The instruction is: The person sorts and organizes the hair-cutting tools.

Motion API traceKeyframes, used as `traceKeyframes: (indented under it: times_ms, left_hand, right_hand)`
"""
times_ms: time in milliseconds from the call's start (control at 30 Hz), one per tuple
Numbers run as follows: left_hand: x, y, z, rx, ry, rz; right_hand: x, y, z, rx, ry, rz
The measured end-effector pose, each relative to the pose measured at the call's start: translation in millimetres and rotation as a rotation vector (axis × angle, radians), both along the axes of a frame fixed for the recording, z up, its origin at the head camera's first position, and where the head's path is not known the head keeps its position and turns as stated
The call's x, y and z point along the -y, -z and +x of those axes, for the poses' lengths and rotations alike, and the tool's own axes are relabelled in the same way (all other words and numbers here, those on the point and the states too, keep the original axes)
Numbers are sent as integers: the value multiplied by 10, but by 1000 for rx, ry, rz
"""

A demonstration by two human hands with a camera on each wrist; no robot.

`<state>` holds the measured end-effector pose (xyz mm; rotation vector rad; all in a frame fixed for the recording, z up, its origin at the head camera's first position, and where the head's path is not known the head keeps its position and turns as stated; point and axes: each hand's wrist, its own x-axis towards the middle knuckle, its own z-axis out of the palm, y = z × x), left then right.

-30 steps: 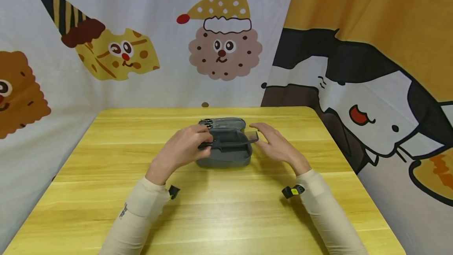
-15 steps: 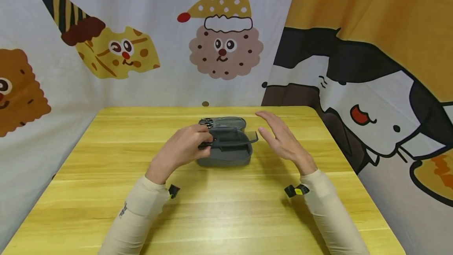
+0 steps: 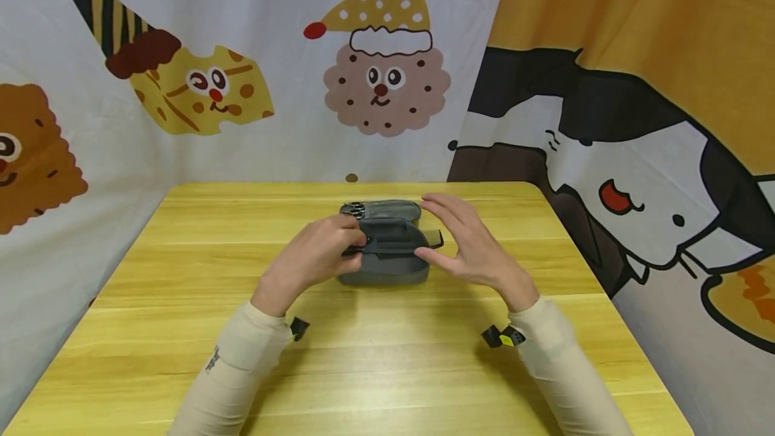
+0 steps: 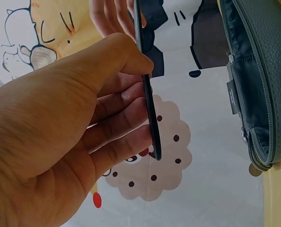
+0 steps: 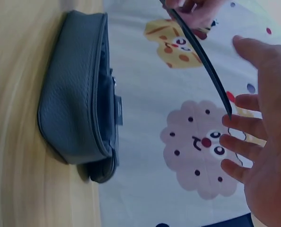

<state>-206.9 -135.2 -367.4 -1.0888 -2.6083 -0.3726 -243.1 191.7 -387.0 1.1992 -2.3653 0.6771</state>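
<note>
My left hand (image 3: 317,251) pinches one end of a thin dark comb (image 3: 434,239) between thumb and fingers, holding it crosswise above the zip case. In the left wrist view the comb (image 4: 150,109) shows edge-on as a narrow black strip. My right hand (image 3: 478,244) is spread at the comb's toothed end, thumb and fingers apart. From the right wrist, the comb's tip (image 5: 228,111) overlaps the fingertips. Below lies the grey zip case (image 3: 384,276), unzipped, its lid folded back.
Metal finger rings, like those of scissors (image 3: 357,210), show in the case's lid pocket. The case stands toward the far side of a wooden table (image 3: 387,362). A printed curtain (image 3: 242,153) hangs behind the far edge.
My right hand first drew back from the comb's toothed end, fingers lifting. It then came back in, thumb now in front of the comb. The left hand's pinch stays nearly still.
</note>
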Motion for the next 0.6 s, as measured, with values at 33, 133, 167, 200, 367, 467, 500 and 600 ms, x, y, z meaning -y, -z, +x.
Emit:
traceKeyframes:
  times_ms: [33,133,167,200,367,467,500,600]
  left_hand:
    - [-4,0,3,0,1,-5]
    - [-16,3,8,6,-1,-15]
    - [-20,3,12,8,-3,-17]
    - [-24,5,14,10,-5,-20]
    - [-42,1,26,8,-14,-28]
    - [-42,4,22,6,-15,-28]
    - [-41,4,22,7,-15,-27]
    - [-36,7,17,11,-16,-25]
  right_hand:
    - [21,8,8,-23,-12,8]
    - [76,37,20,-81,-45,23]
    - [92,49,22,-95,-56,25]
    - [105,62,23,-109,-64,27]
    - [152,110,28,-164,-89,29]
    - [170,122,34,-190,-95,37]
    - [175,122,38,-193,-98,39]
    - [190,125,45,-204,-108,48]
